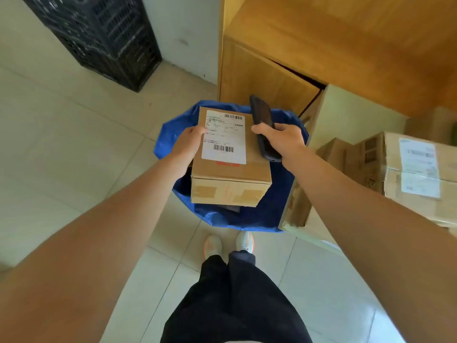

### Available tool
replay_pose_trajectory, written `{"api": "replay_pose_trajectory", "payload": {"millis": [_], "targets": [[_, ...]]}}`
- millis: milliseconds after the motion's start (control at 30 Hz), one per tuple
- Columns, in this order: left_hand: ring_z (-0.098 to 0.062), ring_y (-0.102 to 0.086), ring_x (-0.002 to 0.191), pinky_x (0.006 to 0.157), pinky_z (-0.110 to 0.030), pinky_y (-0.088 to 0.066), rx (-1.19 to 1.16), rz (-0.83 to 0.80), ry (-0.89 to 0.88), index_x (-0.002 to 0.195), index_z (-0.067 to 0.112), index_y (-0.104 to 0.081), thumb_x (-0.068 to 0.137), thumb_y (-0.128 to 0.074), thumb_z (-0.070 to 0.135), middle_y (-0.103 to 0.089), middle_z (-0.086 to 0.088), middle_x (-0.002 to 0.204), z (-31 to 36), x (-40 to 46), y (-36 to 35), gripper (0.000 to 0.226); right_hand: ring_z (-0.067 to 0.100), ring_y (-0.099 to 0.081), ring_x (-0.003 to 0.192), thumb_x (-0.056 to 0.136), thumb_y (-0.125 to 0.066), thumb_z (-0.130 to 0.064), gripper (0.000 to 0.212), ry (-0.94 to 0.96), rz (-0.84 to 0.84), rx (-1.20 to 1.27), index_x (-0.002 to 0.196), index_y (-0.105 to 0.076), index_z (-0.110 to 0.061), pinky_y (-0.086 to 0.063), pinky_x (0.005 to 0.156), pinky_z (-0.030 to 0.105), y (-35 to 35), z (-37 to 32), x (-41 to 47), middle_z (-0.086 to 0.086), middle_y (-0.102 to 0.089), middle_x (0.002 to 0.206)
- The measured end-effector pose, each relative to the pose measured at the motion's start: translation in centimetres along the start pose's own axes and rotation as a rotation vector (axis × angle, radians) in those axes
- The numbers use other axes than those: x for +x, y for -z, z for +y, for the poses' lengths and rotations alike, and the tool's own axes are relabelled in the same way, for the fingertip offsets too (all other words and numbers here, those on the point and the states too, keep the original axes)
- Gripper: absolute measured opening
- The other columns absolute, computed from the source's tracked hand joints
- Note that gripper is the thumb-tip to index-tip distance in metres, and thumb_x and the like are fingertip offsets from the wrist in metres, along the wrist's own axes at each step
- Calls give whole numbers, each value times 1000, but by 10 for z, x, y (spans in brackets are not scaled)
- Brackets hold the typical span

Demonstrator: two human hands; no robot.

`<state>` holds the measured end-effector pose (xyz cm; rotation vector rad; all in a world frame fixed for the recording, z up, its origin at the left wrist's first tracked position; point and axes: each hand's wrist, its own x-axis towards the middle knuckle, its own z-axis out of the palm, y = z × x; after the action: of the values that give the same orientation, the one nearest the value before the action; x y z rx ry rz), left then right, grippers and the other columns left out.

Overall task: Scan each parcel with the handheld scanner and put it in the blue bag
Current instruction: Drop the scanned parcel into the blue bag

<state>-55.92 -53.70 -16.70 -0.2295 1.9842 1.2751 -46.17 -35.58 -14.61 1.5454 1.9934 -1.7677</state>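
Note:
A brown cardboard parcel (pixel 231 177) with a white shipping label on top hangs over the open blue bag (pixel 269 214) on the floor. My left hand (pixel 186 148) grips the parcel's left side, thumb lying on the label. My right hand (pixel 282 138) holds the dark handheld scanner (pixel 263 127) just right of the parcel, its long body lying along the box's right edge. Something dark lies inside the bag under the parcel, mostly hidden.
More taped cardboard parcels (pixel 410 174) are stacked at the right beside the bag. A wooden cabinet (pixel 321 45) stands behind the bag. A black plastic crate stack (pixel 99 35) is at the far left. My feet (pixel 228 245) stand on tiled floor just before the bag.

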Motion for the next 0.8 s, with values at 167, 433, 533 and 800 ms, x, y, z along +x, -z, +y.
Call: {"api": "replay_pose_trajectory", "payload": {"millis": [167, 433, 533, 800], "targets": [[-17, -67, 93, 82, -35, -50, 11, -30, 106, 100, 30, -69, 87, -50, 42, -75, 4, 99, -64, 51, -22, 26, 15, -64, 85, 70, -87, -43, 46, -114, 37, -54, 100, -68, -13, -54, 72, 33, -33, 62, 48, -3, -69, 93], [-18, -69, 92, 71, -33, -51, 16, -41, 151, 116, 28, -65, 92, -53, 38, -74, 3, 103, -142, 144, -63, 29, 17, -53, 94, 78, -84, -37, 73, -193, 102, -122, 137, -56, -6, -51, 85, 32, -78, 146, 127, 4, -59, 109], [-19, -70, 97, 83, -37, -54, 33, -49, 123, 127, 31, -61, 87, -57, 44, -74, 4, 107, -155, 172, -76, 42, 23, -57, 119, 75, -85, -44, 90, -231, 130, -133, 149, -46, -11, -51, 94, 34, -85, 167, 151, 6, -56, 140], [-16, -11, 152, 121, -52, -13, 66, 202, -23, 153, 46, -27, 79, -34, 66, -22, 15, 163, -152, 153, -84, 77, 27, -56, 126, 76, -85, -39, 83, -222, 215, -138, 146, -49, -12, -41, 83, 29, -76, 182, 140, 7, -56, 142]]}}
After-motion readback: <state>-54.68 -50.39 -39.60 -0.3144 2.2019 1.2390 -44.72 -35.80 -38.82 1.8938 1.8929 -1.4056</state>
